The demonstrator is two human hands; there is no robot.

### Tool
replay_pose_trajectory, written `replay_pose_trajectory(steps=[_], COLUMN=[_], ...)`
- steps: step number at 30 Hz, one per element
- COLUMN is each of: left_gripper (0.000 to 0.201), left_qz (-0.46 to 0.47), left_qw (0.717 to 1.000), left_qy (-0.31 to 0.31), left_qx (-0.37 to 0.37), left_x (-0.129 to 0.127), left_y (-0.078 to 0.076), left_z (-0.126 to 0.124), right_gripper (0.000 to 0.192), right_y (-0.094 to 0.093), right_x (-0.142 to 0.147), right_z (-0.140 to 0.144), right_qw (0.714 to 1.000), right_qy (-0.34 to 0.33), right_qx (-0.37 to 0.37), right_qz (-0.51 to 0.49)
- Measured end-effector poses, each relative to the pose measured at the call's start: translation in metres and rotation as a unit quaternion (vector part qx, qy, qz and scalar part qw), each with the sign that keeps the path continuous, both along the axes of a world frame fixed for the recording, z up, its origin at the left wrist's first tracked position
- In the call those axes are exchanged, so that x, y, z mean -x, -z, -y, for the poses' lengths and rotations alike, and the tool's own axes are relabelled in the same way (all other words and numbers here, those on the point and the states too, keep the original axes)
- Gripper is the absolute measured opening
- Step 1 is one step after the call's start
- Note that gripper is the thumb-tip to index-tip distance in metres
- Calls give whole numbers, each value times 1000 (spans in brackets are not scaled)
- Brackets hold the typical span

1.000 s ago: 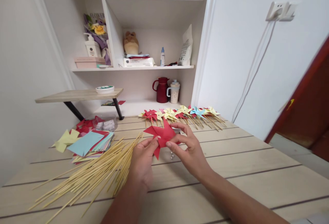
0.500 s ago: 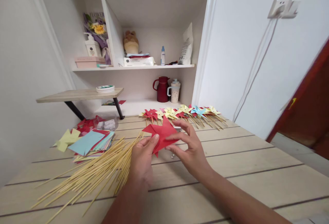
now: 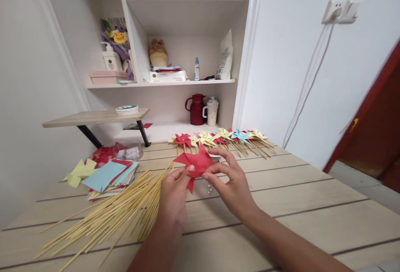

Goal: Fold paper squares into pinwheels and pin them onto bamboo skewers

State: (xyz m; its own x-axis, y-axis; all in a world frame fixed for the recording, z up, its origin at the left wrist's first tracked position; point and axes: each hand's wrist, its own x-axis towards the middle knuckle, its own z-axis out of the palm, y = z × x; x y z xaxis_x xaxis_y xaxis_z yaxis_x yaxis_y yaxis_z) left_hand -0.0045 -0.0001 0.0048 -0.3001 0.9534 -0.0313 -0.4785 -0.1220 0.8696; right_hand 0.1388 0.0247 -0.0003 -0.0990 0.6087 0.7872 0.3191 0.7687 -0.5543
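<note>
hands meet above the wooden plank table (image 3: 281, 205): left hand (image 3: 173, 197) and right hand (image 3: 233, 186) both pinch a folded red paper pinwheel (image 3: 195, 163); loose bamboo skewers (image 3: 118, 213) lie at nine o'clock.

head view, looking down, close over table (image 3: 312, 205)

A matt red paper pinwheel (image 3: 196, 163) is seen above a pale wood-grain table (image 3: 312, 213) of smooth, dull finish. Thin bamboo-like wooden sticks (image 3: 115, 211) look dry and unvarnished. Flat coloured paper sheets (image 3: 106, 174) appear matt; the dark red jug (image 3: 196, 109) looks glossy.
</note>
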Motion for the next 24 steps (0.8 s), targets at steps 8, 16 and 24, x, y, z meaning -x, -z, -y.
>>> replay_pose_trajectory(steps=[8, 16, 24], left_gripper=[25, 28, 31], left_qz=[5, -20, -22], left_qw=[1000, 999, 999], left_qy=[-11, 9, -3], left_qx=[-15, -46, -40], left_x=[-1, -1, 3], left_y=[0, 7, 8], left_z=[-1, -5, -8], right_gripper=[14, 20, 7], right_y=[4, 7, 4], right_x=[2, 6, 2], right_z=[-5, -5, -3], right_qw=[999, 998, 997], right_qy=[-12, -27, -12], right_qx=[50, -36, -63], right_qz=[-16, 43, 33])
